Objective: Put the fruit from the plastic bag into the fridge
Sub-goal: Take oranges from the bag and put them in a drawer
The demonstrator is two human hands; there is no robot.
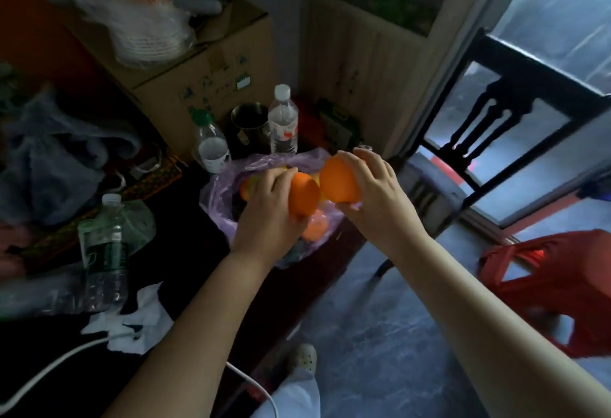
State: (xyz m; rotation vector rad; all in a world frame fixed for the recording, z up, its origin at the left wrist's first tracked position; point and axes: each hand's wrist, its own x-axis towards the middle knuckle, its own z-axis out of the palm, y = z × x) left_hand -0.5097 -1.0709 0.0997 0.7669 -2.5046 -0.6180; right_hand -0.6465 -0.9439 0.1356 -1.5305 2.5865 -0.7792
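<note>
At the far left a grey bag (49, 159) was blurred and hard to make out. Near it, a green-labelled bottle (105, 252) lay on the dark table (185, 252), beside torn white paper (132, 321). Two more bottles (282, 120) and a metal cup (251, 126) stood behind the purple plastic bag (218, 193). More fruit (314, 229) was half hidden inside the bag. The left hand (267, 216) was wrapped around one orange (304, 197), just above the bag. The right hand (373, 193) was closed around a second orange (339, 183), touching the first. A black chair (496, 126) stood at the right, cut off by the edge.
</note>
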